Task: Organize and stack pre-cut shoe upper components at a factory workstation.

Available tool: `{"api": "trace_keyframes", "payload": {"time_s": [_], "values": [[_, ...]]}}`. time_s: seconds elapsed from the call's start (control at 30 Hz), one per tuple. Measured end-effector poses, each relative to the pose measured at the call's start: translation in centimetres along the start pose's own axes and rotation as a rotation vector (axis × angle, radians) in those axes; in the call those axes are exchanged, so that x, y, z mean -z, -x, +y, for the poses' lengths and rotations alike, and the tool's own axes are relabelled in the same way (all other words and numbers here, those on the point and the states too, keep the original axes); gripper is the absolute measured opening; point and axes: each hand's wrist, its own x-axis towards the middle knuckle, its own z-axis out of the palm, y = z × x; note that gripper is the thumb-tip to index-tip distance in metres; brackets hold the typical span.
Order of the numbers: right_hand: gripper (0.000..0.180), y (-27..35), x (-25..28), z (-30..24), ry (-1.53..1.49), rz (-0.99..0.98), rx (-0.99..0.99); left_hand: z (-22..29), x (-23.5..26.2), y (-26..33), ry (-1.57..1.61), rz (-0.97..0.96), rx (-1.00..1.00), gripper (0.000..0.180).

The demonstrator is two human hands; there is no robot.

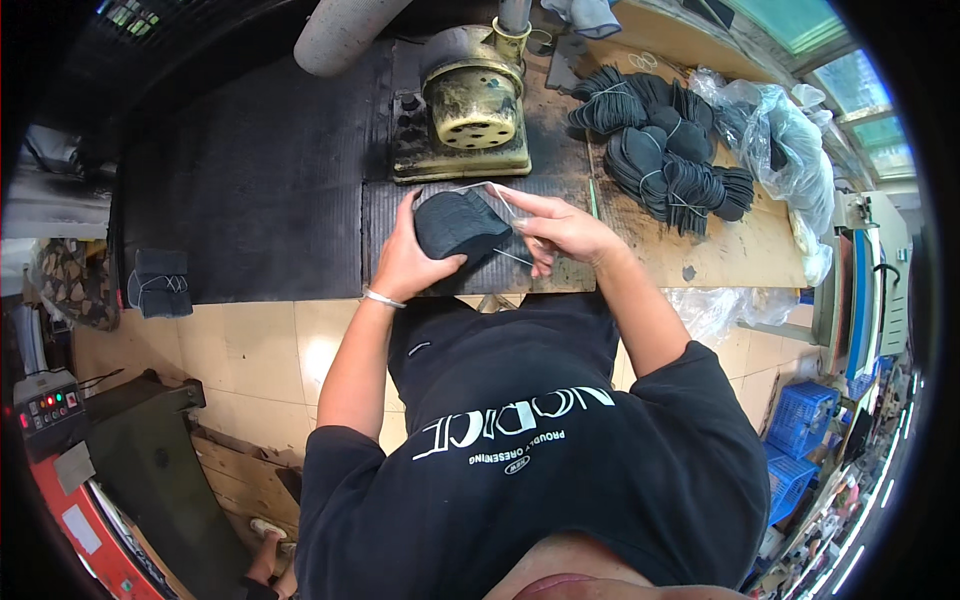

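Observation:
My left hand [404, 254] is closed around a thick stack of black flat pads [452, 226], held just above the table's front edge. Its thumb presses on the near side of the stack. To the right, my right hand [572, 232] pinches a thin pale elastic band [504, 202] and pulls it out from the stack. One strand of the band runs over the far side of the stack, and another slants below it toward my fingers. Whether the band passes fully around the stack is hidden.
Beyond my hands stands a dusty cream machine [475, 105] under a grey duct [345, 35]. Several banded bundles of black pads [665, 145] lie at right beside a clear plastic bag [785, 135]. A tied bundle [160, 283] sits at the left edge. Another person's foot [267, 527] shows lower left.

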Motion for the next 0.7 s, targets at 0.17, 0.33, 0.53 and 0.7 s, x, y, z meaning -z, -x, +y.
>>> {"api": "trace_keyframes", "payload": {"time_s": [0.17,0.33,0.53,0.7], "values": [[0.050,-3.1,-6.0,-0.5,0.691,-0.007,0.080,-0.7,-2.6,-0.4,-0.410,0.060,-0.132,0.113],[0.034,-2.0,-6.9,4.2,1.076,0.015,0.290,-1.7,-3.1,-0.4,-0.286,0.196,-0.013,0.103],[0.028,-2.7,-1.5,10.8,0.476,0.449,0.193,-4.1,-4.4,-0.4,-0.311,0.282,-0.326,0.091],[0.025,-3.7,-1.0,11.8,0.432,0.469,0.291,-4.3,-3.5,0.1,-0.372,0.213,-0.315,0.101]]}}
